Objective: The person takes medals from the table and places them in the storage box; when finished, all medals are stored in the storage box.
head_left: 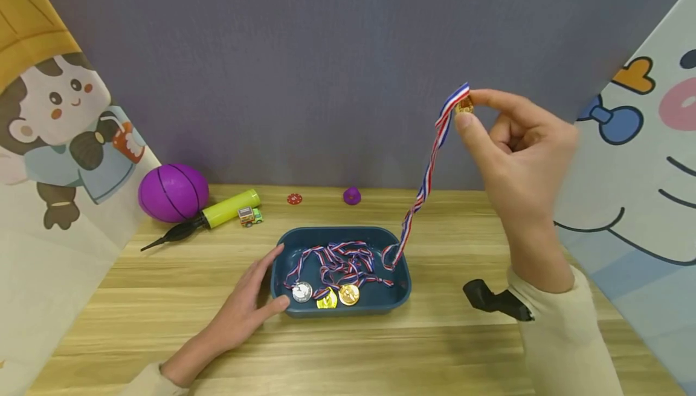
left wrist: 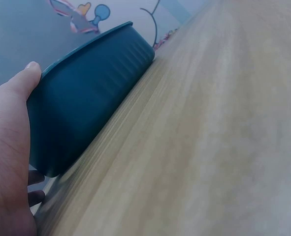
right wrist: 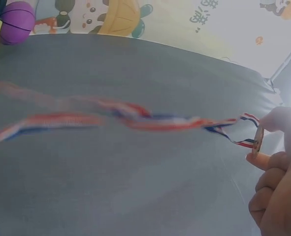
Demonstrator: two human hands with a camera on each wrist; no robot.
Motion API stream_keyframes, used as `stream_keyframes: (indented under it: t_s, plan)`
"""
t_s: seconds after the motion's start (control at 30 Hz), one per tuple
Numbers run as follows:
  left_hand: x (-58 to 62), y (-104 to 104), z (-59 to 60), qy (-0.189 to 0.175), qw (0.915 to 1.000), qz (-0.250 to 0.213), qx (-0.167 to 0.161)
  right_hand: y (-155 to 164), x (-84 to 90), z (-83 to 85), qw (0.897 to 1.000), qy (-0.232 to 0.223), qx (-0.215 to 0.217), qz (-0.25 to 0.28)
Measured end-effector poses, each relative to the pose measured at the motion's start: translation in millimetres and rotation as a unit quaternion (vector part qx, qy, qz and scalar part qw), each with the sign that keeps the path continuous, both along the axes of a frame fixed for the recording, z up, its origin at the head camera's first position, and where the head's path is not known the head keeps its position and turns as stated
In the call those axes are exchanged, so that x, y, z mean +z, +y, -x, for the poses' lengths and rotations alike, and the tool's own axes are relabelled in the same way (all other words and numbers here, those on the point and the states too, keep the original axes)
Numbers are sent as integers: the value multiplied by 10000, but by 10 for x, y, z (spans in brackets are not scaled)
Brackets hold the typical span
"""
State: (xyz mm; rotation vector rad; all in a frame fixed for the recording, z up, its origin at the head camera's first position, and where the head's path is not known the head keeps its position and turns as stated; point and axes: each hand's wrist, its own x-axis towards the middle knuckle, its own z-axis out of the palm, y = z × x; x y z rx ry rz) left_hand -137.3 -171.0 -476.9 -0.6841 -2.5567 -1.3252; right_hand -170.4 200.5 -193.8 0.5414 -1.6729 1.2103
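Thumb and index finger of my right hand [head_left: 522, 142] pinch a gold medal [head_left: 464, 106], raised high at the right. Its red, white and blue ribbon [head_left: 426, 181] trails down to the right end of a dark blue plastic bin [head_left: 341, 311]. In the right wrist view the medal [right wrist: 258, 140] shows edge-on between the fingertips. My left hand [head_left: 244, 305] rests against the bin's left end, fingers nearly straight, thumb at the front corner of the rim. Inside the bin lie a silver medal [head_left: 302, 291], two gold medals [head_left: 349, 294] and tangled striped ribbons [head_left: 348, 260].
Behind the bin, a red chip [head_left: 294, 199] and a small purple object [head_left: 351, 196] lie near the grey back wall [head_left: 326, 81]. Back left are a purple ball [head_left: 174, 193], a yellow-green hand pump [head_left: 228, 210] and a toy truck [head_left: 250, 216]. Cartoon-printed panels flank the wooden tabletop [head_left: 304, 360].
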Motion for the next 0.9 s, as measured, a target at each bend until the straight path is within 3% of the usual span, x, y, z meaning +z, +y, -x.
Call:
stream_keyframes:
  t_s: [0.17, 0.37, 0.73, 0.9]
  plan:
    - [-18, 2, 5, -7, 10000, -5, 1, 10, -161, -3, 9987, -191, 151, -437]
    - [-20, 0, 8, -4, 10000, 7, 9, 38, -443, -43, 9909, -767, 314, -1064]
    - [20, 0, -6, -43, 10000, -1, 19, 29, -1009, -9, 9584, -1829, 106, -2188]
    - [15, 5, 0, -53, 10000, -3, 2, 3, -1224, -25, 9371, -2336, 96, -2593]
